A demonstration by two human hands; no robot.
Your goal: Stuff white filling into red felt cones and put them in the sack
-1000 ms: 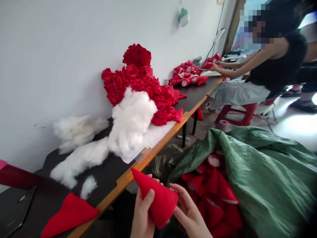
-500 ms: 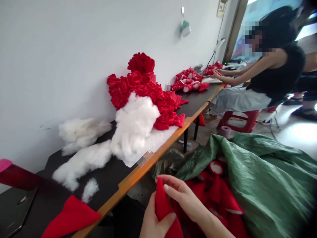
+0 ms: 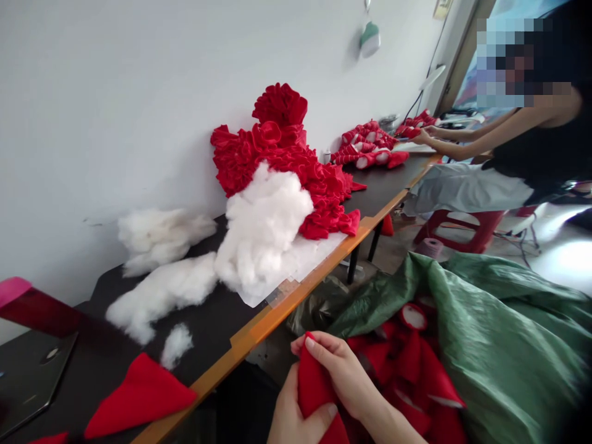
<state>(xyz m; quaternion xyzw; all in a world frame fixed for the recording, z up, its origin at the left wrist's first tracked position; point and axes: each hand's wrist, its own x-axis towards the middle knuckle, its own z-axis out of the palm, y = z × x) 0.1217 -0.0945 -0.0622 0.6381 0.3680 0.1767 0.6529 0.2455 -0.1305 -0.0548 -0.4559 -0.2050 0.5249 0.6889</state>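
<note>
A red felt cone [image 3: 315,388] is folded and pinched between my hands at the bottom of the view, its tip near my right fingers. My left hand [image 3: 296,414] holds it from below, with the thumb across the cloth. My right hand [image 3: 337,367] grips it from above and the right. Its lower end is cut off by the frame edge. A flat red felt piece [image 3: 141,394] lies on the black table [image 3: 383,185] to my left. Under my hands, several red cones [image 3: 411,370] lie in a green tarpaulin [image 3: 504,333].
White stuffing [image 3: 261,237] and a ruffled red heap [image 3: 282,160] sit on the table against the wall. Its orange edge [image 3: 259,330] runs beside my hands. A seated co-worker [image 3: 522,148] handles red pieces [image 3: 370,145] at the far end.
Since a second ago, the cone has gone from held whole between my spread hands to folded and pinched, with my right hand over its top. The view has shifted slightly.
</note>
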